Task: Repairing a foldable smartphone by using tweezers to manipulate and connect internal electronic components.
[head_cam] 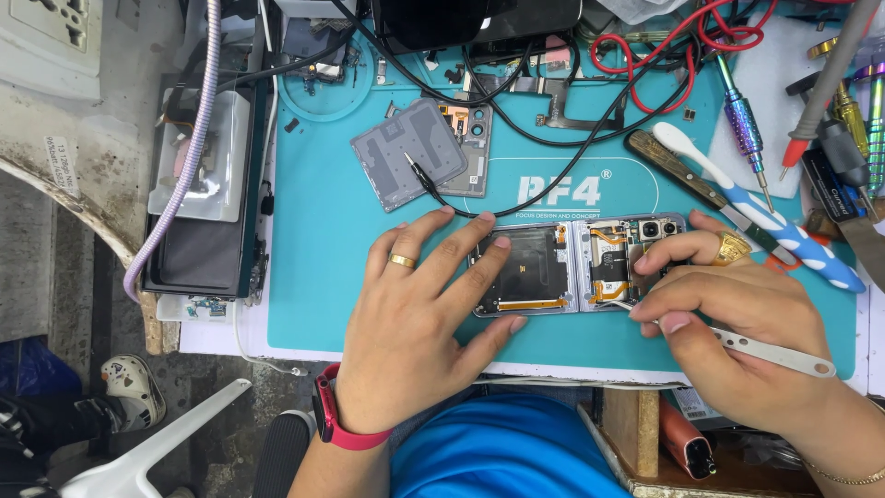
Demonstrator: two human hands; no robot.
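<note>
I see the left hand point(419, 318) flat, fingers spread, pinning the opened foldable phone point(576, 267) on the teal mat point(323, 240). Right hand point(737, 309) pinches a white spudger point(779, 354); its tip is hidden under the fingers.

Opened foldable phone point(576, 267), back covers off, lying flat and unfolded at the mat's centre: black battery panel with orange flex at 9 o'clock, camera pair and orange flex at 3 o'clock. White pry tool point(774, 353) slants toward 5 o'clock from the right half's lower edge
</note>
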